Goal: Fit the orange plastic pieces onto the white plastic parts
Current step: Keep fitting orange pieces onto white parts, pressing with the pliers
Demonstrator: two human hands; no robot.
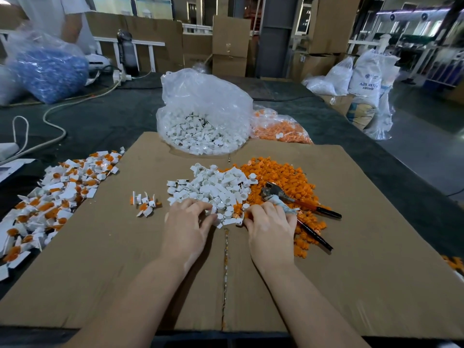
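Reaching in from the bottom of the frame, both hands rest on the near edge of the mixed pile at the centre of a flattened cardboard sheet [364, 272] that covers the dark counter [100, 121]. The left hand [187, 222] lies palm down with its fingers curved over loose white plastic parts [216, 189]; whether it actually grips one I cannot tell. The right hand [270, 226] has its fingertips tucked into the seam where white meets orange, and any grip there is hidden too. The hands sit close together, not touching. Just right of the right hand, pliers [296, 202] with dark handles lie across the heap of orange plastic pieces [281, 177]. Left of the hands is a small cluster of assembled parts [145, 203], and at the frame's left edge a long spread of finished white-and-orange parts [50, 204]. Farther up, a clear bag of white parts [203, 116] stands open at centre, with a bag of orange pieces [281, 129] at its right. In the upper left sits a bag of blue pieces [47, 69], with a person in white [57, 16] behind it.
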